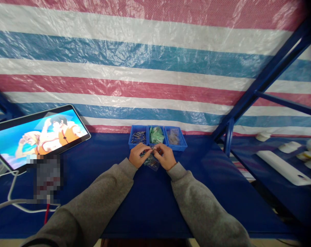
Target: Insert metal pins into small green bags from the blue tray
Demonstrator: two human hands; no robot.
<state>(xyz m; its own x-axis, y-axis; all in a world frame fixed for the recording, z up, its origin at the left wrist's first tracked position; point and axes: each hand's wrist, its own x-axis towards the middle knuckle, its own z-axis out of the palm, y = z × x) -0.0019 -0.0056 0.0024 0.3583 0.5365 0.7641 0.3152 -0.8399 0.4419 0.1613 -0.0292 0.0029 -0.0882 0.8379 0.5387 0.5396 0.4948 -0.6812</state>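
Observation:
My left hand [139, 155] and my right hand [165, 156] meet just in front of the blue bins, with fingertips pinched close together. Between them is a small clear plastic bag [153, 165], its lower part hanging below the fingers with small greenish and metallic pieces showing in it. Both hands seem to grip its upper edge. Behind the hands stand three joined blue bins. Screws [138, 137] fill the left bin [131, 141], green packets [156, 134] lie in the middle one, and clear plastic bags [173, 137] are in the right bin [182, 147].
A tablet [39, 137] showing a cartoon leans at the left, with white cables [12, 187] and a blurred-out object [48, 178] before it. Blue metal bars [248, 97] rise at the right. Beyond them, a long white object [284, 167] lies on another blue surface.

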